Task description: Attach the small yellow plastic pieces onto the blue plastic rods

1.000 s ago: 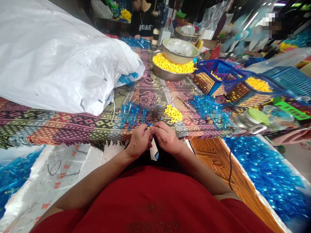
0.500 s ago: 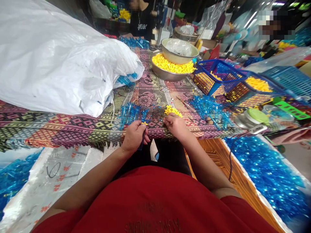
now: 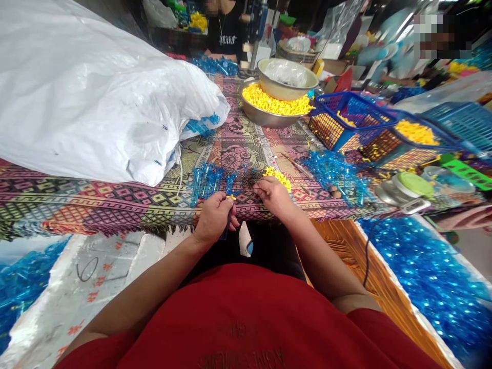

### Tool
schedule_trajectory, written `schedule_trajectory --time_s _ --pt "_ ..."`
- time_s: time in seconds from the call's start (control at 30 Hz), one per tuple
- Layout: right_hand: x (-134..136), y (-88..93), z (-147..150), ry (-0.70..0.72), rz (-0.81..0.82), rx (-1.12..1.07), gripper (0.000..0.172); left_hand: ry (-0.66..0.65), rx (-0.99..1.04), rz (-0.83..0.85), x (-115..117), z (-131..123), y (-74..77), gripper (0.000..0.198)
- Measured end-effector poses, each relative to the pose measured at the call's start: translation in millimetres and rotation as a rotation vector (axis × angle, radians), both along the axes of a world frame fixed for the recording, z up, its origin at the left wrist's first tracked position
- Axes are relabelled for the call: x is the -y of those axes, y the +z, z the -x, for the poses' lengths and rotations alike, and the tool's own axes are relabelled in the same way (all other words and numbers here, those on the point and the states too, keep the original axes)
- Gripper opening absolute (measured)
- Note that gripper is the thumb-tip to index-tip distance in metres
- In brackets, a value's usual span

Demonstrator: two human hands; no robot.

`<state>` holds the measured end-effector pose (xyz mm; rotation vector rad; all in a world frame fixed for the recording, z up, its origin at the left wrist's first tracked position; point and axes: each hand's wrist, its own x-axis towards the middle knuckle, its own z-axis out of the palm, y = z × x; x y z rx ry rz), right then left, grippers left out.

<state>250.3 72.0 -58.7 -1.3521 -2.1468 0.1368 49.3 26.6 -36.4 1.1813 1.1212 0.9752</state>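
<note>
At my far left, loose blue pieces point(image 3: 23, 282) are filling a box, and beside them a greyish-white panel point(image 3: 115, 279) is bearing a handwritten mark resembling a 6 and rows of red characters I am not managing to read. Above it a big white sack point(image 3: 100, 102) is bulging across the patterned cloth point(image 3: 126, 202) on the tabletop. Clear blue tubes point(image 3: 206, 182) are lying side by side just beyond my left hand point(image 3: 215, 218). That hand is gripping a slim tube point(image 3: 225, 228), looking dark blue and pointing down between my fingers; a small bright yellow piece point(image 3: 231, 197) is sitting at its upper end, by my thumb. Across from me a person's black shirt point(image 3: 225, 31) is showing pale Gothic-style lettering, too blurred to read; the letters on my own red shirt point(image 3: 230, 302) are running too faint. Tiny dark bits point(image 3: 249, 178) are scattering beside my right hand point(image 3: 274, 197), whose fingertips are bunching together; I cannot tell whether they are holding anything. Stubby yellow pieces point(image 3: 282, 179) are heaping just behind it. Farther right, blue pieces point(image 3: 330, 169) are lying tangled, and a green strip point(image 3: 467, 171) is carrying dark marks I cannot make out.
</note>
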Motion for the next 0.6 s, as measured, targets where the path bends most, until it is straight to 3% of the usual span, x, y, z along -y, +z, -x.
schedule_trajectory --time_s 0.13,0.23,0.33,0.47,0.6 --pt "5.1 1.2 -1.2 0.008 0.175 -0.414 0.013 -0.002 0.012 0.003 -0.4 0.0 2.0 0.015" --pt "12.6 3.4 7.7 0.03 0.405 -0.752 0.023 0.008 -0.014 0.014 0.3 -1.4 5.9 0.014" --pt "22.2 5.0 19.6 0.045 0.535 -0.992 0.029 0.005 -0.089 0.012 1.6 -3.5 9.8 0.013" --pt "34.9 9.2 30.1 0.103 0.593 -1.032 0.026 -0.017 -0.194 0.009 2.7 -5.2 12.6 0.012" --pt "44.1 17.7 34.0 0.187 0.521 -0.828 0.026 -0.05 -0.266 0.014 3.9 -4.5 15.6 0.015"
